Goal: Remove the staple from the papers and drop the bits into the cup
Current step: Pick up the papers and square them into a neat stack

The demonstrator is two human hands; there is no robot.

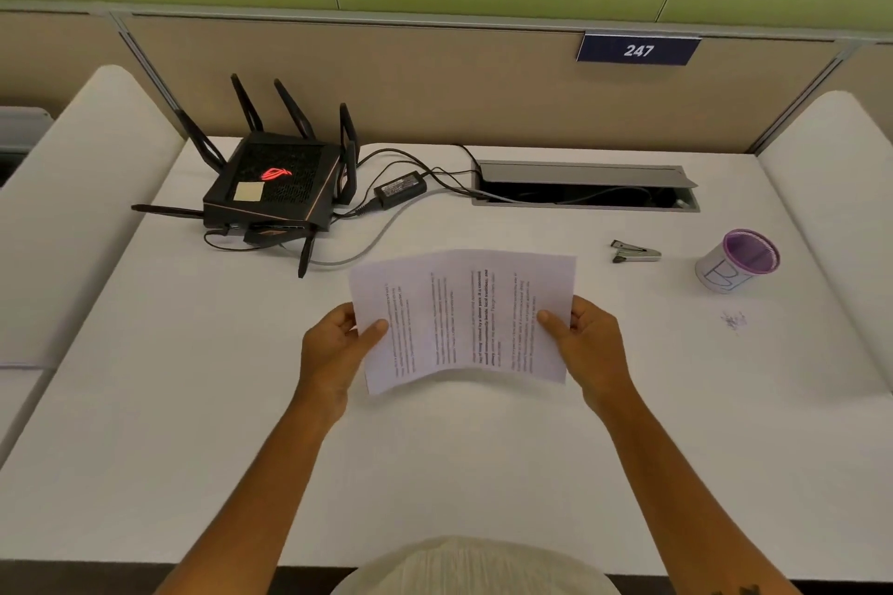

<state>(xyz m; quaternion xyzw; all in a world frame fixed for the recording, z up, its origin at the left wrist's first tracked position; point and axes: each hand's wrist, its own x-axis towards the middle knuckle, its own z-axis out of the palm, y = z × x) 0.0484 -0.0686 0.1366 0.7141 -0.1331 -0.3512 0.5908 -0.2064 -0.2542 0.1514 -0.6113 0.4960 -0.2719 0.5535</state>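
Note:
The printed papers [464, 319] are lifted above the middle of the white desk [435, 464], text turned sideways and the sheets slightly bowed. My left hand [338, 343] pinches their left edge, thumb on top. My right hand [584, 338] pinches the right edge the same way. I cannot make out the staple on the sheets. A metal staple remover [635, 252] lies on the desk to the far right of the papers. Further right stands the cup [738, 260], white with a purple rim and a drawn letter. A small cluster of staple bits [734, 319] lies on the desk in front of the cup.
A black router [275, 188] with several antennas sits at the back left, with its power brick [400, 189] and cables trailing to an open cable hatch [584, 186] at the back. A beige partition with a "247" sign [638, 49] closes off the back. White dividers flank both sides.

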